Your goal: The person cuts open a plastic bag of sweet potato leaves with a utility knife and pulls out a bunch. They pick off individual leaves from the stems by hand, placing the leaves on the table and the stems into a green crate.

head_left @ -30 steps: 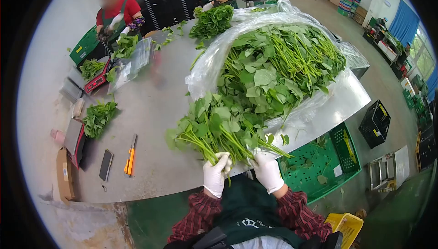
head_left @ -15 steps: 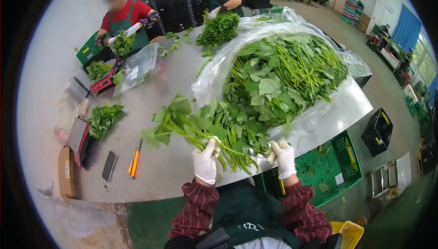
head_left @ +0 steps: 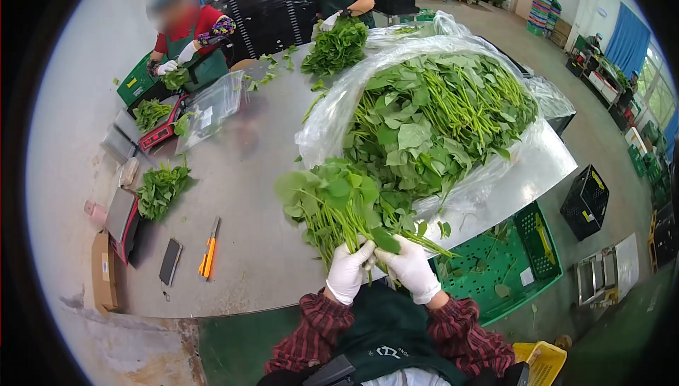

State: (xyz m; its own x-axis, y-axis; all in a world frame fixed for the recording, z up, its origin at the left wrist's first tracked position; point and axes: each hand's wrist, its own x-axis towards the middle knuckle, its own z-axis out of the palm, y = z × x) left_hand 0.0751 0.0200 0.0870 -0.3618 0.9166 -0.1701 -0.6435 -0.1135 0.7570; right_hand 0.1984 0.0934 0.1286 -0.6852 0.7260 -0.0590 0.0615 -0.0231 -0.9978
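Both gloved hands are close together at the table's front edge. My left hand (head_left: pixel 348 273) is closed round the stems of a leafy green bunch (head_left: pixel 332 202), whose leaves point away from me. Beside it, my right hand (head_left: pixel 411 267) is closed on leafy stems that stick out to the right; a broad leaf lies between the hands. Just beyond, a large heap of greens (head_left: pixel 438 117) rests in a clear plastic bag (head_left: pixel 322 128). The fingertips are partly hidden by stems.
On the metal table (head_left: pixel 240 244) are an orange knife (head_left: pixel 208 257), a phone-like black object (head_left: pixel 170 261), and scales (head_left: pixel 124 225) with greens at the left. A green crate (head_left: pixel 488 266) sits below right. Two co-workers handle greens across the table.
My left hand has moved right and slightly down with the stems, and my right hand has come left beside it. The co-worker in red has shifted, with the hands now lower over the crate.
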